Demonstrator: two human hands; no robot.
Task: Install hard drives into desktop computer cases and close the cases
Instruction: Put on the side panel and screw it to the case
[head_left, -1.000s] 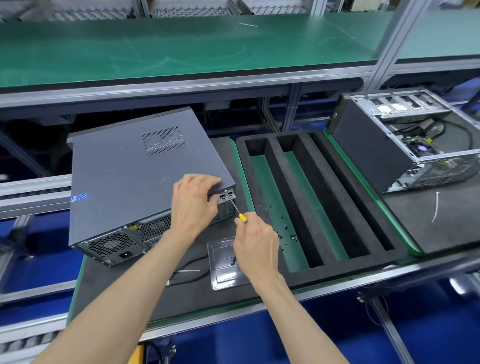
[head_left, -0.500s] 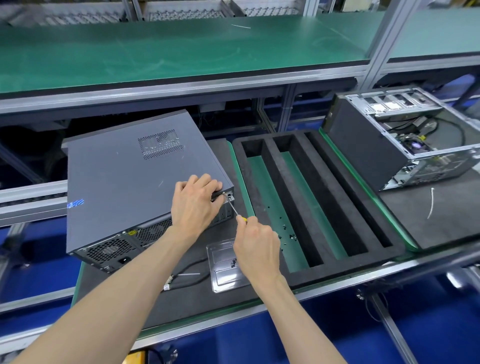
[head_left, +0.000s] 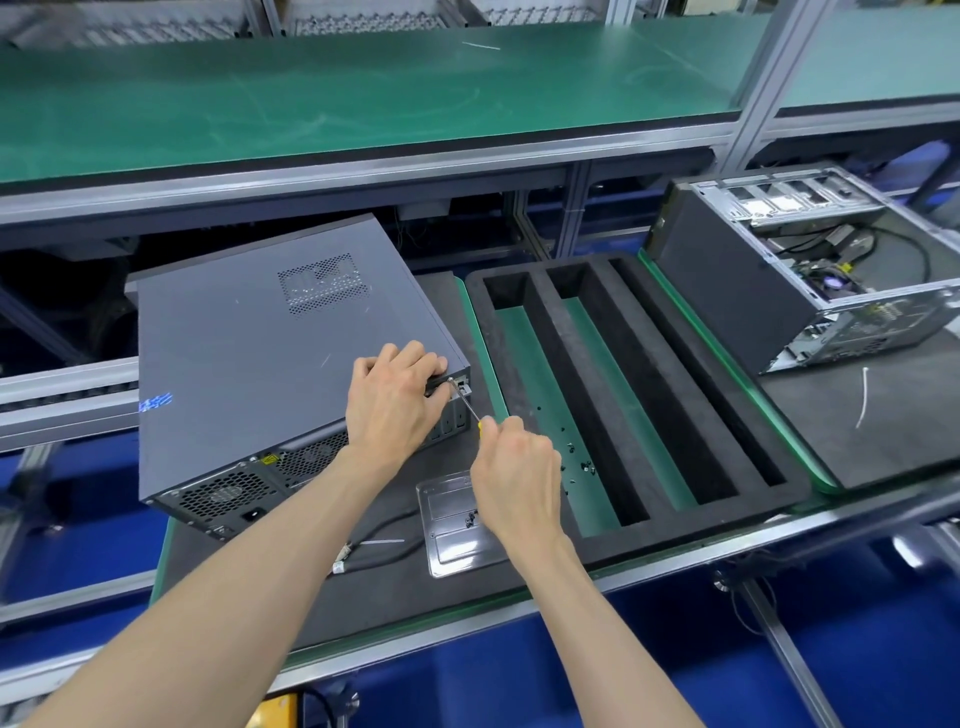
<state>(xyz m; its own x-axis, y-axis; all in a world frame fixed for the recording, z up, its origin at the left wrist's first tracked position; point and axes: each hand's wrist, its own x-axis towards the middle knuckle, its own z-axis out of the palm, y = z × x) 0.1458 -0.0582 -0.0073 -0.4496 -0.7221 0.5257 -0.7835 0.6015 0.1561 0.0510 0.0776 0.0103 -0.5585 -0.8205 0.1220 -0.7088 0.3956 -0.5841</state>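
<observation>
Item: closed computer case (head_left: 270, 358), grey sheet metal, box-shaped, laid on its side at the left of the worktop (head_left: 363, 587), rear end turned toward the person. A perforated vent patch was noted on the upper panel; mesh grilles and a power socket were noted on the rear face. The panel was seated on the case.

Left hand (head_left: 389, 410): laid over the near right corner of the case, fingers curled over the panel edge; the grip was judged to be steadying the panel.

Right hand (head_left: 514, 483): closed round a screwdriver (head_left: 466, 406) with a yellow handle; the slim shaft was angled up to the rear corner of the case, tip at a fixing point. A screw there could not be made out.

Handling, as judged: the case was taken to be heavy, rigid and smooth-sided, with thin edges possibly sharp; it would best be held by the corners or underside, not by the grilles.

Also recorded: a clear plastic tray (head_left: 457, 530) holding small dark screws (head_left: 471, 517), just beside the right hand; a black foam insert (head_left: 613, 395) with long slots, green beneath, a few screws loose in one slot; a black cable (head_left: 384, 553); an open computer case (head_left: 795, 270) at the far right, bare metal frame and wiring exposed; a white cable tie (head_left: 863, 397) near it.
</observation>
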